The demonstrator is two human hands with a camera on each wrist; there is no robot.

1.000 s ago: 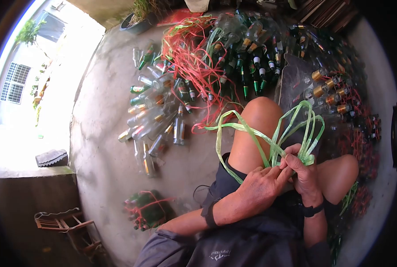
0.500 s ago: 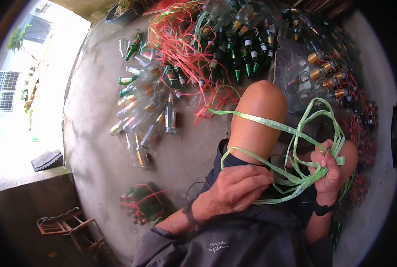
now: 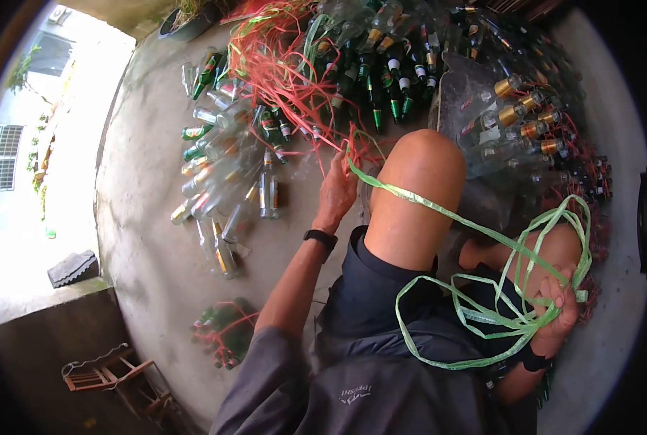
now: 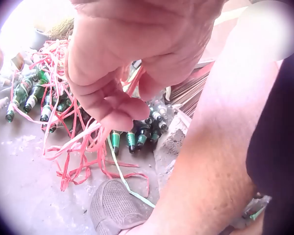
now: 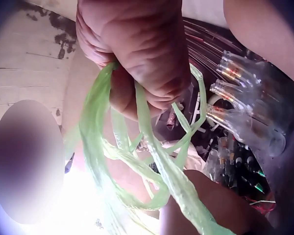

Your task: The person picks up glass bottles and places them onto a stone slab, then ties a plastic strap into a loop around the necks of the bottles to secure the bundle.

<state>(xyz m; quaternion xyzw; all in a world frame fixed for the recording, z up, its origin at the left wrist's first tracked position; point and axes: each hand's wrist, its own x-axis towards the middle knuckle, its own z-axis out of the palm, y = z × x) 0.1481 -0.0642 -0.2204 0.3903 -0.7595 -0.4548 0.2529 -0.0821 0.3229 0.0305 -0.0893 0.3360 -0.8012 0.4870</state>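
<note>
Green ribbon [image 5: 92, 129] loops from the curled right hand [image 3: 559, 312]; well apart, the left arm [image 3: 291, 290] is extended forward, left hand [image 3: 338, 192] gripping red strands [image 4: 90, 135].

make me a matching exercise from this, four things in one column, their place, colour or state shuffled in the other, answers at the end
1. right hand
2. left hand
3. shoe
4. bottle bundle

A. green, bound up in red
B. greyish mesh
C. gripping looped green ribbon
D. reaching out at the red ribbon

Right pairs: 1-C, 2-D, 3-B, 4-A
</note>
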